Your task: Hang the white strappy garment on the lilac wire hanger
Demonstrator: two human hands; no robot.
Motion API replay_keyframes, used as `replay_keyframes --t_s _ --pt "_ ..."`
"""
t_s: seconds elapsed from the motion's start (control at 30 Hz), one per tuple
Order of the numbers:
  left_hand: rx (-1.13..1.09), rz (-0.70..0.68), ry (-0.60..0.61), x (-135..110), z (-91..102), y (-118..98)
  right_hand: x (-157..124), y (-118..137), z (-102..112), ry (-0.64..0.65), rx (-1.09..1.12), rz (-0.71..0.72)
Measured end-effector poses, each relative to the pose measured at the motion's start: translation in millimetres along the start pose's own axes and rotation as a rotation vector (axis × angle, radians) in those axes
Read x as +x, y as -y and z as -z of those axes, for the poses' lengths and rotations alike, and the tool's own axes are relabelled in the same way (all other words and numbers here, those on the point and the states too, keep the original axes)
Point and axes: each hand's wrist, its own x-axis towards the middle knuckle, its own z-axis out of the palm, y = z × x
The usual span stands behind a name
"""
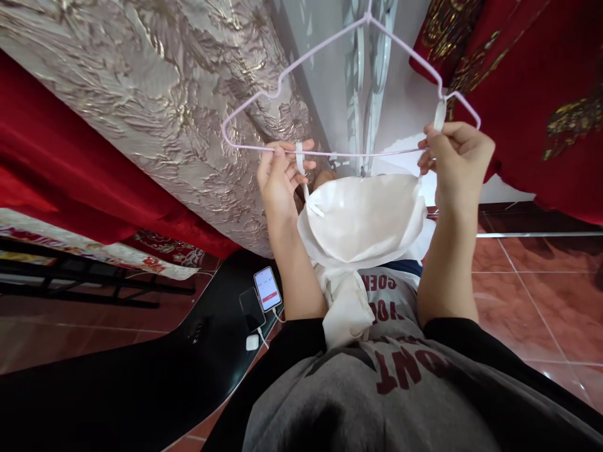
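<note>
White, thin, soft-looking fabric, that's the little strappy garment, hanging in front of the person's chest from a pale lilac wire hanger held up at about face height. The left hand has its fingers pinched round one narrow white strap right at the hanger's bottom bar. The right hand is clenched on the other strap, which runs up to the notch near the hanger's right shoulder. The garment sags into a rounded cup shape between the two hands, with more white cloth bunched below it against a grey shirt with dark red lettering.

Further out, down on the left, there's a glossy black surface with a phone lying on it, screen lit, a cable plugged in, and a small white charger block near it. The floor is shiny reddish-brown tile with pale grout lines, quite reflective. A big sheet of beige brocade with raised metallic flower patterns fills the upper left, and red cloth with gold embroidery hangs on the right. More plain red fabric sits under the brocade, and a pale wall shows behind the hanger.
</note>
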Motion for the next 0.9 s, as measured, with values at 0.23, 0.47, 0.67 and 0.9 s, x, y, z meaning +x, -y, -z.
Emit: replay_keyframes --t_s 0.23,0.47,0.67,0.9 --pt "0.075 0.049 -0.062 0 -1.6 2 -2 25 -3 -0.066 -0.031 0.110" --pt "0.077 0.055 -0.092 -1 -3.5 -1 17 49 -6 -0.074 -0.166 0.346" --pt "0.088 0.052 -0.108 -2 -4.4 -2 21 42 6 -0.132 -0.213 0.356" --pt "0.097 0.045 -0.081 -1 -2.3 1 50 52 1 -0.098 0.238 0.136"
